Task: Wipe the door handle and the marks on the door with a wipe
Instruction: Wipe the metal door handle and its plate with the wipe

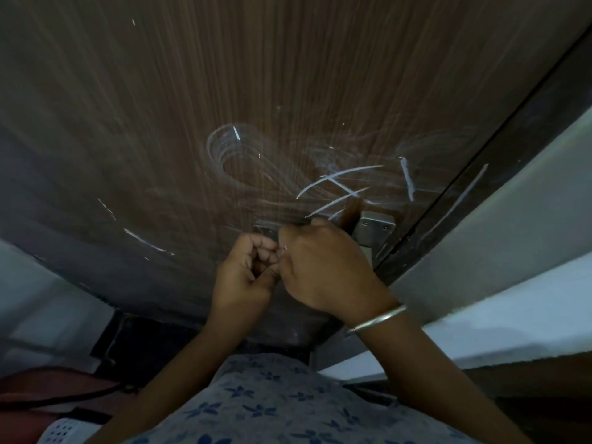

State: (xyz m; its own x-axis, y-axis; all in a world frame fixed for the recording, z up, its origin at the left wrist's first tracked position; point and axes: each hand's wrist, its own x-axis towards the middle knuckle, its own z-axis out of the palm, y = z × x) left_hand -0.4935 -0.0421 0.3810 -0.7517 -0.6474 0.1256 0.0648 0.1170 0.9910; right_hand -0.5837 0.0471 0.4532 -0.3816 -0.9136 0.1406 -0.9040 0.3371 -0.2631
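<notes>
Wood-grain door (160,107) carries white chalk-like marks (339,184) above the metal handle plate (374,227). We note left hand (246,270) and right hand (323,264) curled together at the handle; wipe not discernible, grip contents unclear. White perforated basket (67,432) bottom-left, contents hidden.

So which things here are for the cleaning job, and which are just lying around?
For the job:
- door
- white marks
- metal handle plate
- left hand and right hand, curled together at the handle; no wipe clearly visible

Just lying about:
- white basket
- dark cable
- wall
</notes>
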